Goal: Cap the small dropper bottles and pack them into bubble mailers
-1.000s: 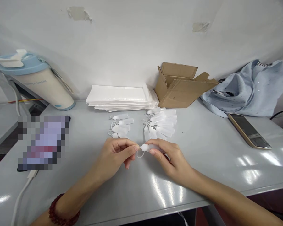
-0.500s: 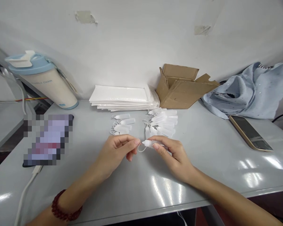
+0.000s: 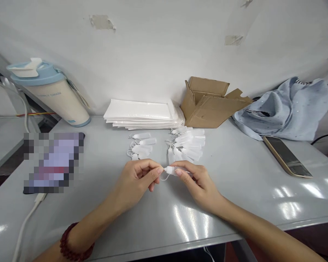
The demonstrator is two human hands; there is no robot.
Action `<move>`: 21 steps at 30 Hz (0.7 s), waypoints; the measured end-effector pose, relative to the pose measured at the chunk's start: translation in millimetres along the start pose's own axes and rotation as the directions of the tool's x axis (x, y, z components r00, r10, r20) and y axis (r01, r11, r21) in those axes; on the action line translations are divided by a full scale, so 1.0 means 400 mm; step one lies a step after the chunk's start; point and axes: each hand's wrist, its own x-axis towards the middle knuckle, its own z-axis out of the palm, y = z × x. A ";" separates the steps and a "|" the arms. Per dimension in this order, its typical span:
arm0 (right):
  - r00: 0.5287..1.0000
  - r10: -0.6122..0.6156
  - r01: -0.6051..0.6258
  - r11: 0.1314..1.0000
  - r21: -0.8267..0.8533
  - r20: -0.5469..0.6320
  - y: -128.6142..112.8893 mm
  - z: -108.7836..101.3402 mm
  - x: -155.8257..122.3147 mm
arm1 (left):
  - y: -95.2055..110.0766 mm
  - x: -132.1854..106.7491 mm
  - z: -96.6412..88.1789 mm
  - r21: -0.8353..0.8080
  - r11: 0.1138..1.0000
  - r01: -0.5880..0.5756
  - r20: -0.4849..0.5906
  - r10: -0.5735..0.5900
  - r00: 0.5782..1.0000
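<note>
A small translucent dropper bottle (image 3: 170, 170) with a white pointed nozzle lies level between my hands, its nozzle facing left. My right hand (image 3: 200, 182) is closed around its body, thumb on the near side. A thin white loop hangs from the bottle's neck and runs to my left hand (image 3: 142, 178). That hand's thumb and forefinger pinch the loop's end right at the nozzle tip; the small piece inside the pinch is hidden. Beyond my left hand lie several similar bottles (image 3: 142, 149), and a larger group of bottles (image 3: 190, 140) lies beyond my right hand.
White padded envelopes (image 3: 139, 109) are stacked against the wall, beside an open cardboard box (image 3: 207, 109). A tumbler (image 3: 57, 98) and a blurred-out phone (image 3: 54, 162) with a cable are at left. A blue cloth bag (image 3: 284, 112) and another phone (image 3: 288, 156) lie at right.
The view has shifted slightly. The gap between the nozzle and my left fingertips has narrowed, so they now meet. Both hands keep their grips.
</note>
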 end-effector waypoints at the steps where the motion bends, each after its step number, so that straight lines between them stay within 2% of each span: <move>1: 1.000 0.010 -0.010 1.000 0.011 0.003 -0.001 -0.001 0.000 | -0.001 -0.001 0.000 0.009 1.000 -0.013 -0.004 0.013 1.000; 8: 0.992 0.098 -0.105 0.991 0.087 0.077 -0.007 -0.017 0.012 | 0.001 0.000 0.008 0.141 0.986 -0.087 -0.027 0.091 0.995; 11: 0.985 0.135 -0.139 0.989 0.039 0.105 -0.015 -0.029 0.015 | 0.005 0.002 -0.001 0.209 0.970 -0.123 -0.068 0.140 0.988; 14: 0.990 0.120 -0.113 0.989 -0.095 0.071 -0.025 -0.044 0.017 | 0.009 0.009 -0.029 0.209 0.973 -0.100 -0.228 0.148 0.962; 17: 0.992 0.096 -0.067 0.951 -0.303 0.081 -0.031 -0.066 0.018 | 0.006 0.024 -0.064 0.166 0.986 -0.030 -0.436 0.100 0.894; 21: 0.975 0.172 -0.047 0.781 -0.622 0.142 -0.031 -0.100 0.013 | -0.012 0.046 -0.089 0.140 0.989 0.043 -0.527 0.037 0.849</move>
